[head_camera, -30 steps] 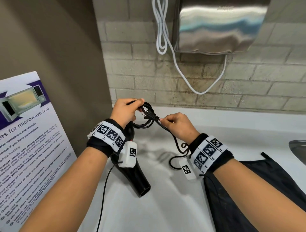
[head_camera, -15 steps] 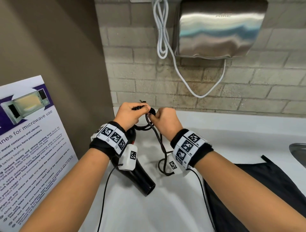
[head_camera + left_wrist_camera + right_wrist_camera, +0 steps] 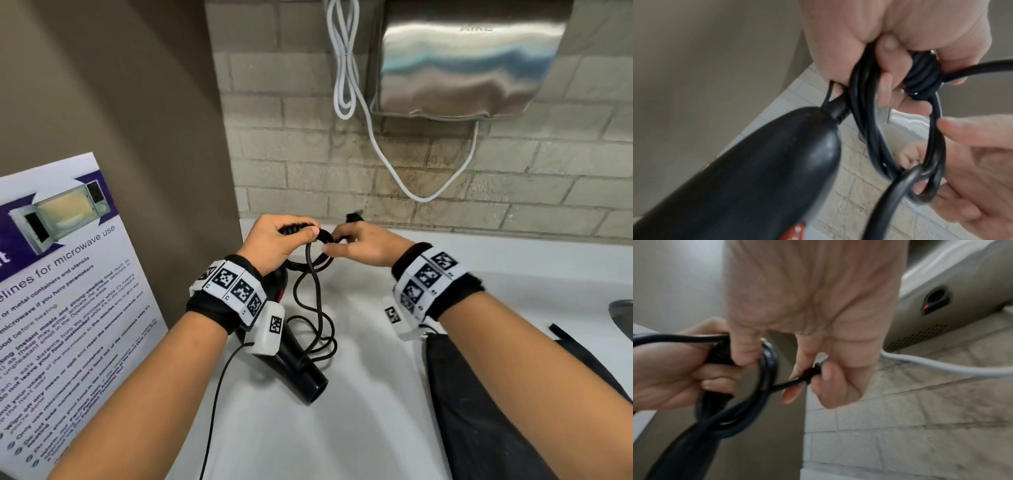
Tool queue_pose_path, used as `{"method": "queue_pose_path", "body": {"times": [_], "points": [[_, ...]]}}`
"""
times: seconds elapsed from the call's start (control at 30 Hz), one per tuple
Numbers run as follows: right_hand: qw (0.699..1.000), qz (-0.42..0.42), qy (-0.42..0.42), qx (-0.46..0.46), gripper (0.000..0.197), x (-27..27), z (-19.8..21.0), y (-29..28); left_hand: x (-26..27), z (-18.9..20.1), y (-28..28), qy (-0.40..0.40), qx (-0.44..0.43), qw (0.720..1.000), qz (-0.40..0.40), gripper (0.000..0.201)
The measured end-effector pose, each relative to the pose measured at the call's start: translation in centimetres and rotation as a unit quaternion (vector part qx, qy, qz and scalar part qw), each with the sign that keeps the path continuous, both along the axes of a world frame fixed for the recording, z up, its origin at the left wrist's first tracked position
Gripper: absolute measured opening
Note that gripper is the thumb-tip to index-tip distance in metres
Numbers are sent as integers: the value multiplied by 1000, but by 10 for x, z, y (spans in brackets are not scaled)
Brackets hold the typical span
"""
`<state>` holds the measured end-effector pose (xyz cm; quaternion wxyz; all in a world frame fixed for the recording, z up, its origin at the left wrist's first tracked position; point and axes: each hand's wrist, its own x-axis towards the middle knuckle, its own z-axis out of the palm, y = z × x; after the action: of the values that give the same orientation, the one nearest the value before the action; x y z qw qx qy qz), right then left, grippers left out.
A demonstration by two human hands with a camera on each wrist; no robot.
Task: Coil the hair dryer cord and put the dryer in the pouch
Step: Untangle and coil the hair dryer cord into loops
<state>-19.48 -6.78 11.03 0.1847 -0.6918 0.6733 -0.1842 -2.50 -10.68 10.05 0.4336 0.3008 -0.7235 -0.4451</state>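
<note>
The left hand (image 3: 274, 245) clamps the coiled loops of the cord (image 3: 313, 308) above the hair dryer (image 3: 298, 370), which hangs with its nozzle near the worktop (image 3: 342, 428). The right hand (image 3: 363, 245) pinches the plug end (image 3: 813, 369) beside the coil. Loose cord lies draped over the dryer barrel. The pouch (image 3: 479, 411) lies flat at the right. Risk: if the left grip slackens, the loops may spring apart. Unwound slack may snag on the nozzle during winding.
</note>
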Motion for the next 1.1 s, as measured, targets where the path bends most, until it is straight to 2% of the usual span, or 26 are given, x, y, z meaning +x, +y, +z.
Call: {"method": "queue_pose_path", "body": {"times": [0.07, 0.2, 0.33, 0.4, 0.5, 0.57, 0.63, 0.7, 0.77, 0.8, 0.87, 0.93, 0.97, 1.03, 1.1], "points": [[1000, -22, 4, 0, 27, -23, -1, 1, 2, -2, -2, 11, 9, 1000, 9, 19], [991, -127, -28, -34, 25, -66, -17, 4, 3, -6, -2, 32, 12, 999, 19, 19], [969, -240, -47, -31, 31, -77, -38, 4, 2, -5, 1, 39, 1, 999, 12, 21], [961, -273, -30, -13, 34, -74, -46, 2, 3, -5, 1, 43, 9, 999, 10, 18], [958, -281, 58, 16, 35, -66, -59, 1, 9, -6, -1, 49, 35, 998, 17, 14], [951, -282, 97, 76, 38, -63, -68, 1, 13, -6, 0, 63, 51, 996, 21, 14], [944, -263, 121, 160, 41, -59, -80, -3, 14, -5, 0, 76, 60, 995, 27, 15], [948, -215, 95, 213, 34, -49, -86, -5, 13, -7, -1, 87, 66, 993, 35, 17], [957, -165, 83, 223, 27, -38, -80, -6, 12, -9, -4, 100, 74, 991, 42, 19], [970, -145, 65, 183, 27, -34, -77, -7, 11, -9, -5, 100, 76, 991, 44, 18], [991, -86, -76, 75, 49, -23, -64, -7, 9, -10, -5, 96, 74, 992, 44, 16], [981, -4, -195, -8, 59, -14, -50, -8, 8, -10, -5, 99, 77, 991, 43, 17], [975, 32, -220, -27, 55, -9, -43, -8, 7, -10, -6, 101, 77, 991, 43, 17], [972, 64, -215, -67, 29, -3, -35, -9, 6, -10, -6, 101, 74, 991, 41, 15], [981, 47, -157, -103, 22, -2, -27, -10, 5, -10, -7, 103, 75, 991, 37, 14]]}}
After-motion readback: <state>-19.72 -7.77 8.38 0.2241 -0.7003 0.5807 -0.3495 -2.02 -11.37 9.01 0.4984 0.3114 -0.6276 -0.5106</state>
